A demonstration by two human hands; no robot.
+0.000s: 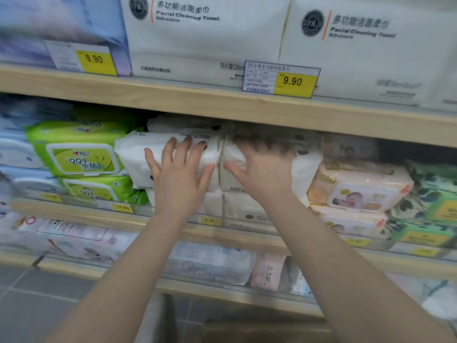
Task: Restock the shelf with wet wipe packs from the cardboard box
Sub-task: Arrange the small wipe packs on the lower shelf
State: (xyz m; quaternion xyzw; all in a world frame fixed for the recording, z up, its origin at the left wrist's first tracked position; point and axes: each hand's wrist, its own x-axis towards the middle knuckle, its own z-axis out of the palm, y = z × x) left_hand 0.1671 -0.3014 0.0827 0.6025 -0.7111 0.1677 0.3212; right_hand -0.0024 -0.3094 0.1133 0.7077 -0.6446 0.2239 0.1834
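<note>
Two white wet wipe packs sit side by side on top of other white packs on the middle shelf (173, 220). My left hand (179, 169) presses flat with spread fingers against the left white pack (134, 154). My right hand (264, 167) lies on the right white pack (305, 167), fingers spread and blurred. A brown edge at the bottom of the view may be the cardboard box (259, 332), mostly out of view.
Green wipe packs (79, 154) stand left of the white ones, pink baby wipe packs (358, 189) to the right. Large white facial towel bags (207, 38) fill the upper shelf. More packs lie on the lower shelf. Grey tiled floor (44, 298) is at lower left.
</note>
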